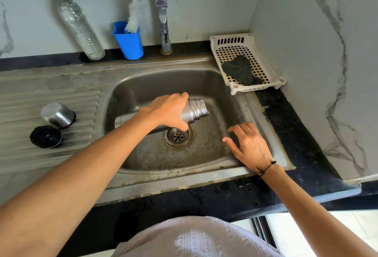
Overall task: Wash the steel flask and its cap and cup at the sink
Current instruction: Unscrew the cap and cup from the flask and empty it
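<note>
Holding: the left hand (170,111) grips the steel flask (195,110) over the sink (257,113) basin, fingers and thumb curled round its body just behind the neck.
Flask axis: nearly level, lying left to right; the open, threaded mouth points right and slightly down, and the base end runs back under the left forearm.
Position: the flask hangs above the drain (178,136), well below the tap (162,13), whose spout is further back; no water can be seen running.
Right hand: the right hand (248,144) rests at the basin's right wall, fingers spread and relaxed, holding nothing; it lies just right of and nearer than the flask's mouth, so it looks to be the closer hand for any work at that opening.
Cap and cup: the black cap (46,136) and the steel cup (57,115), upside down, sit side by side on the ribbed drainboard (51,160) at the left, well apart from both hands.
Tools: a bottle brush (135,14) stands in a blue holder (128,42) left of the tap; a dark scrubber (241,69) lies in the white rack (223,39) at the back right.
Room: the basin holds nothing else, so I'd judge there is free space to tip or turn the flask.
</note>
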A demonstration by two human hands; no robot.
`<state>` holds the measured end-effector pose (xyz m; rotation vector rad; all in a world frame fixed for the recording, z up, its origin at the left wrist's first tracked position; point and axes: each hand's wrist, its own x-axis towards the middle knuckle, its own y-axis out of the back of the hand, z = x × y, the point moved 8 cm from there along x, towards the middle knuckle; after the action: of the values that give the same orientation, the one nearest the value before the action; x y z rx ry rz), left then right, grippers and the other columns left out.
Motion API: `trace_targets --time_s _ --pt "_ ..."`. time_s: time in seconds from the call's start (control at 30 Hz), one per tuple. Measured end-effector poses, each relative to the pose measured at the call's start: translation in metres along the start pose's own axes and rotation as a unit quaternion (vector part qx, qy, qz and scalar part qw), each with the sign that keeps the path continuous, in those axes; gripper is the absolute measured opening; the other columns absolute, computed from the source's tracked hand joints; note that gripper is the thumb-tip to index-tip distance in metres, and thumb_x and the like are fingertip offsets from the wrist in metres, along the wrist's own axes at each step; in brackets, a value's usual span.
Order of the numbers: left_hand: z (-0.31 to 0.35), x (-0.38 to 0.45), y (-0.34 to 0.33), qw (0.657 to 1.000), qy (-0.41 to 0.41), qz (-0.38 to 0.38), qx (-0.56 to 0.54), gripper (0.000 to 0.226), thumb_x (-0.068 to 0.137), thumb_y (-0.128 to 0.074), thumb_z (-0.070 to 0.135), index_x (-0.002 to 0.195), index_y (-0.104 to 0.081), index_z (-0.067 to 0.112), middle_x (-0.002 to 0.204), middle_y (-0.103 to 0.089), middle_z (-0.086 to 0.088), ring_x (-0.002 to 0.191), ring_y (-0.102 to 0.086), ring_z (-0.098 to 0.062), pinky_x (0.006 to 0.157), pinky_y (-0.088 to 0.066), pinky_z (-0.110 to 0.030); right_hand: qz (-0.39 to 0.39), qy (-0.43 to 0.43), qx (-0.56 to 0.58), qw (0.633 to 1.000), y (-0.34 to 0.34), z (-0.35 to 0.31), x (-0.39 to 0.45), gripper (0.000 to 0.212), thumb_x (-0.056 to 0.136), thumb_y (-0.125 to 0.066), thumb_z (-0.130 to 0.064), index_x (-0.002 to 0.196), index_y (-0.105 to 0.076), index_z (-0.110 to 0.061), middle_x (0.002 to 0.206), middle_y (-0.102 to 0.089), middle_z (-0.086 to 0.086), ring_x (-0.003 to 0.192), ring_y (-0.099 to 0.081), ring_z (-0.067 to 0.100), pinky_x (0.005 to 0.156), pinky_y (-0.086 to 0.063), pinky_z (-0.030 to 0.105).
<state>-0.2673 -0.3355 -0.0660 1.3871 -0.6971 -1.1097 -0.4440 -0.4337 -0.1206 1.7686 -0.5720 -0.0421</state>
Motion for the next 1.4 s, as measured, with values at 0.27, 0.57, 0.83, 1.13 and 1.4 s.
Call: trace_targets --time_s 0.27,0.57,0.83,1.13,1.4 --pt "-0.0017 0.0004 0.0018 1.0 0.004 -0.005 -0.004 0.051 0.067 -0.076 0.034 0.095 -0.039 0.013 0.077 -0.043 0.001 0.062 -0.044 -0.012 0.049 -0.035 -0.026 0.012 0.006 -0.004 1.0 0.0016 -0.0008 -0.0004 0.066 0.094 -0.023 -0.06 0.098 -0.064 -0.009 0.093 -0.065 0.006 0.097 -0.056 0.027 0.075 -0.051 0.035" --pt "-0.0042 0.0029 0.0002 1.0 0.003 -0.017 -0.008 0.051 0.066 -0.076 0.035 0.096 -0.041 0.013 0.079 -0.045 -0.001 0.063 -0.046 -0.014 0.05 -0.037 -0.028 0.005 0.001 -0.001 1.0 0.0015 -0.0011 0.0001 0.069 0.094 -0.02 -0.062 0.099 -0.064 -0.009 0.095 -0.065 0.007 0.099 -0.055 0.027 0.075 -0.051 0.036" --pt "-0.0043 0.0051 -0.0008 1.0 -0.002 -0.02 -0.009 0.051 0.066 -0.077 0.036 0.094 -0.041 0.013 0.079 -0.045 -0.001 0.062 -0.045 -0.013 0.049 -0.036 -0.027 0.01 0.002 -0.002 1.0 0.0034 -0.0025 0.0 0.069 0.094 -0.02 -0.061 0.098 -0.064 -0.009 0.093 -0.065 0.007 0.099 -0.056 0.027 0.074 -0.051 0.035" --pt "-0.0047 0.006 -0.0005 1.0 -0.001 -0.019 -0.005 0.05 0.065 -0.077 0.036 0.091 -0.04 0.015 0.077 -0.044 0.0 0.061 -0.044 -0.013 0.048 -0.035 -0.027 0.008 0.003 -0.002 1.0 0.0029 -0.0022 0.0001 0.07 0.094 -0.02 -0.061 0.099 -0.064 -0.008 0.093 -0.065 0.008 0.098 -0.056 0.028 0.074 -0.051 0.036" --pt "-0.004 0.0032 -0.0023 1.0 0.004 -0.028 -0.003 0.051 0.066 -0.077 0.036 0.092 -0.04 0.014 0.078 -0.043 0.0 0.061 -0.042 -0.013 0.049 -0.035 -0.027 0.004 0.003 -0.004 1.0 0.0011 -0.0006 0.0001 0.067 0.094 -0.022 -0.06 0.098 -0.064 -0.008 0.093 -0.065 0.007 0.099 -0.056 0.028 0.074 -0.051 0.036"
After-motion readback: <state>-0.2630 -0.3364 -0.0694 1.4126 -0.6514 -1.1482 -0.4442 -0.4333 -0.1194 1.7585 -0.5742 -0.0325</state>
